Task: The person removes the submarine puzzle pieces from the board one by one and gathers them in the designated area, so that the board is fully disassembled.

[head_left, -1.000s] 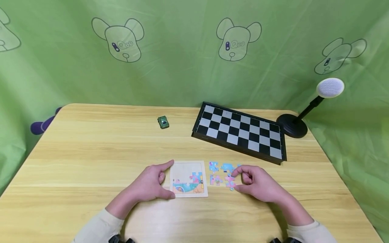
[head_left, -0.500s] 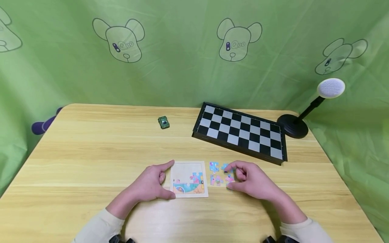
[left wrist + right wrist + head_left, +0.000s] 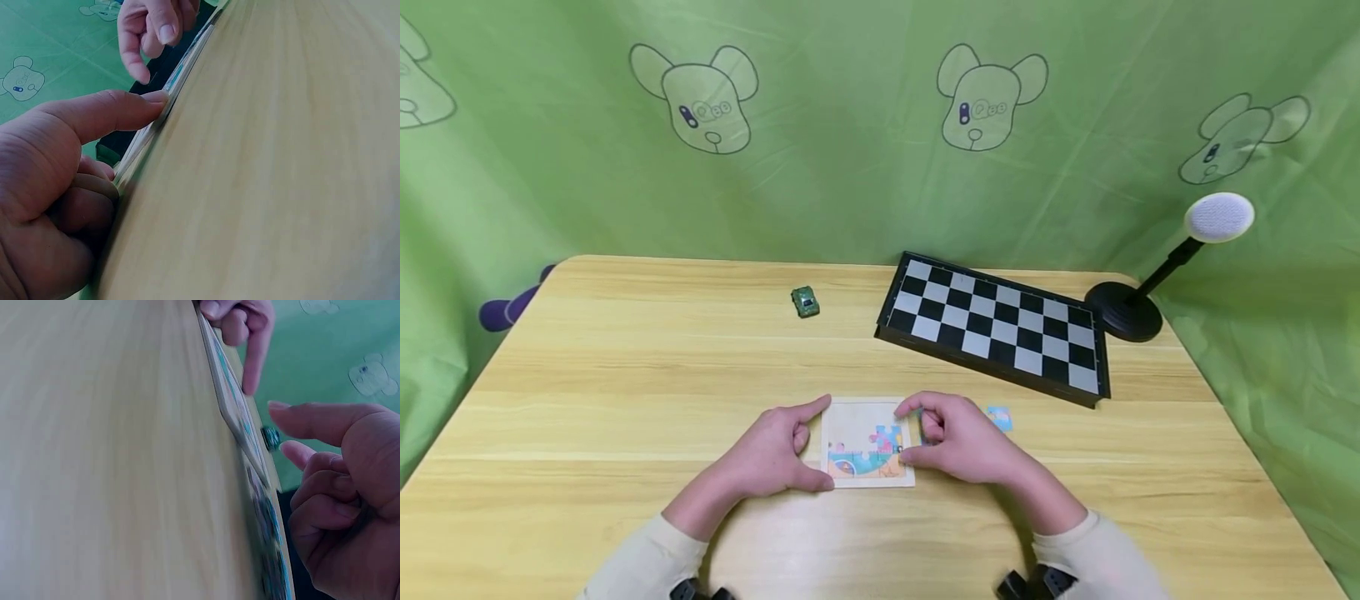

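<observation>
A square jigsaw puzzle board (image 3: 859, 421) lies on the table, with joined pieces along its lower part and right side. My left hand (image 3: 771, 450) holds its left edge, index finger at the far corner and thumb at the near corner. In the left wrist view that thumb (image 3: 125, 112) presses the board's edge. Over the right edge hovers my right hand (image 3: 958, 437), thumb and index finger spread apart. The right wrist view shows nothing between them. Loose puzzle pieces (image 3: 265, 515) lie beside the board; in the head view the right hand hides most, leaving a blue piece (image 3: 999, 418) showing.
A black-framed checkerboard (image 3: 992, 325) lies at the back right, close to the black base (image 3: 1123, 312) of a stand with a round white head. Farther left sits a small green toy car (image 3: 805, 302). Green curtain (image 3: 850, 183) hangs behind the wooden table (image 3: 662, 350).
My right hand has moved left from the loose pieces to the board's right edge, thumb and index finger still apart. My left hand stays at the board's left edge.
</observation>
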`<state>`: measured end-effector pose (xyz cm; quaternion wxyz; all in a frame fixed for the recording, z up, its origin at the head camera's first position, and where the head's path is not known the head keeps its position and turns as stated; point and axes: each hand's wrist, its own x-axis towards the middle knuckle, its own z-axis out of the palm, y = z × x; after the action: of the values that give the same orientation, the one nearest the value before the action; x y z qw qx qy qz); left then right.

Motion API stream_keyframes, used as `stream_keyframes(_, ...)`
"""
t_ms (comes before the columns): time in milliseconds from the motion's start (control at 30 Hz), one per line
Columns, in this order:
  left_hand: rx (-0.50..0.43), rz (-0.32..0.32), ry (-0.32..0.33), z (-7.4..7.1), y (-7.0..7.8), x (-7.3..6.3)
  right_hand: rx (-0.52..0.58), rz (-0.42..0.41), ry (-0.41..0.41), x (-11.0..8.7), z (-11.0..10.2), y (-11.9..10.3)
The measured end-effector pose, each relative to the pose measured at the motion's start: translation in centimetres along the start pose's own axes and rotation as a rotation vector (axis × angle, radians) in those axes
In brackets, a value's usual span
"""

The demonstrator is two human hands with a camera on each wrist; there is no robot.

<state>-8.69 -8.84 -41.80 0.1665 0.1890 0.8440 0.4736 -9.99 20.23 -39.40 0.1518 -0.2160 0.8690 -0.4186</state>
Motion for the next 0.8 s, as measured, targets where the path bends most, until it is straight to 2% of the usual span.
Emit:
stream_keyframes(367,0.004,0.003,-0.008,-0.1,0.0,0.1,-0.087,0.032,-0.102,1.8,0.9,-1.5)
stream_keyframes(800,0.002,0.001,-0.009,0.0,0.0,0.1,-0.057,0.042,-0.168,2.5,1.1,-1.9)
